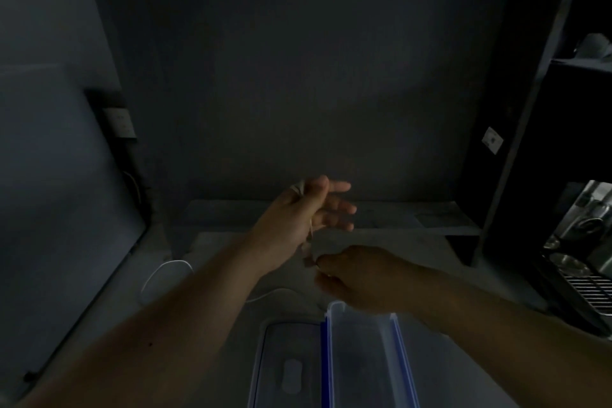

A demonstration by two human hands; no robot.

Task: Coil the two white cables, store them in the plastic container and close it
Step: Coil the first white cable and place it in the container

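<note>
The white cable [167,270] is mid-coil: one end is pinched at the thumb of the left hand [298,212], the strand drops across that palm, and its slack loops over the tabletop [430,275] beyond the container, to its left. The left fingers are spread, acting as a former. The right hand [357,275], hovering just above the container's far end, is closed around the strand, feeding it. A second cable I can't pick out in this gloom.

Best play, I'd say: keep even tension, lay each turn beside the last across the left palm, and let the slack slide in freely so it doesn't kink.

The plastic container [361,364] sits open nearest the camera, blue-edged, with its lid [288,368] lying flat against its left side. The tabletop is pale and bare. Behind the container, a dark wall; to its right, a coffee machine [583,242]; far to its left, a wall socket [120,121]. Very dim room.
</note>
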